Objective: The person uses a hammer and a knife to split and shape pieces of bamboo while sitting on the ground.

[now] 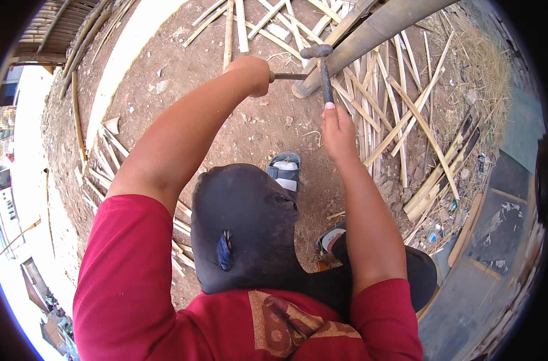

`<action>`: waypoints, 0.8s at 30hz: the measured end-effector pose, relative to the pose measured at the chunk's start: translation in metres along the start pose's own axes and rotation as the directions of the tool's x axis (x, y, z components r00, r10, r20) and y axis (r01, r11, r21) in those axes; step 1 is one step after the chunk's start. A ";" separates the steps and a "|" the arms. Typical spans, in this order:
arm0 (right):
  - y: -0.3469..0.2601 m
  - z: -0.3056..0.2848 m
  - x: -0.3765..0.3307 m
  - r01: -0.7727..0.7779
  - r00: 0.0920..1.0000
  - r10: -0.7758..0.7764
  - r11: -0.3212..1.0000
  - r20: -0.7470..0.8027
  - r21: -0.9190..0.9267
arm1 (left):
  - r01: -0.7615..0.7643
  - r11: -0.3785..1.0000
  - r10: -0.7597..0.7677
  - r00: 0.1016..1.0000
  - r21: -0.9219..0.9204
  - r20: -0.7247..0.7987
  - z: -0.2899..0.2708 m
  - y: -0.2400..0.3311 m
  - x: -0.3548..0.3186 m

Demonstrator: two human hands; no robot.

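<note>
My left hand (252, 75) is closed around the handle of a hammer (315, 52), whose dark metal head sits just above the top of a thin dark metal rod (326, 84). My right hand (337, 131) grips the lower end of that rod and holds it upright. The rod's upper part lies against the end of a thick bamboo pole (376, 29) that slants up to the top right. Whether the hammer head touches the rod I cannot tell.
Split bamboo strips (400, 120) lie scattered over the dirt ground (184, 78) ahead and to the right, more at the left (105, 162). My sandalled foot (285, 171) stands below the hands. Dry grass (484, 72) and dark boards (496, 222) are at the right.
</note>
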State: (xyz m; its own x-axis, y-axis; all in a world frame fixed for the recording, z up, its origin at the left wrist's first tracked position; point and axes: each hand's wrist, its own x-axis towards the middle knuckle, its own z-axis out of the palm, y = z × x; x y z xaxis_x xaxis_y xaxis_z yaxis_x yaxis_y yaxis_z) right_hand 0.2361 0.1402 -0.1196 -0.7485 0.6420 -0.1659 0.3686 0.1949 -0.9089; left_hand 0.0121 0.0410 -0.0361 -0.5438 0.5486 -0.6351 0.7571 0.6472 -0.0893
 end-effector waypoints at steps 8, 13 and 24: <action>0.006 0.016 -0.006 0.001 1.000 -0.005 0.943 -0.012 -0.332 | 0.066 0.989 -0.073 0.996 -0.129 -0.049 0.040 -0.015 -0.002; -0.020 0.017 -0.007 0.253 0.960 -0.276 0.926 -0.045 -0.279 | 0.114 0.977 -0.122 0.992 -0.180 -0.034 0.053 -0.025 0.000; -0.023 0.033 -0.010 0.182 0.977 -0.198 0.968 -0.081 -0.174 | 0.111 0.960 -0.113 0.994 -0.259 0.006 0.062 -0.039 -0.002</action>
State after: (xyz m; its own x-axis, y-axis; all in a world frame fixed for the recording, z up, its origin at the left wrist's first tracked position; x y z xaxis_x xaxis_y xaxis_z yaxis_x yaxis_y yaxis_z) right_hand 0.2167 0.1045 -0.1100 -0.7595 0.6486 0.0488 0.3164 0.4341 -0.8435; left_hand 0.0059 -0.0184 -0.0786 -0.6238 0.4690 -0.6252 0.5727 0.8187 0.0426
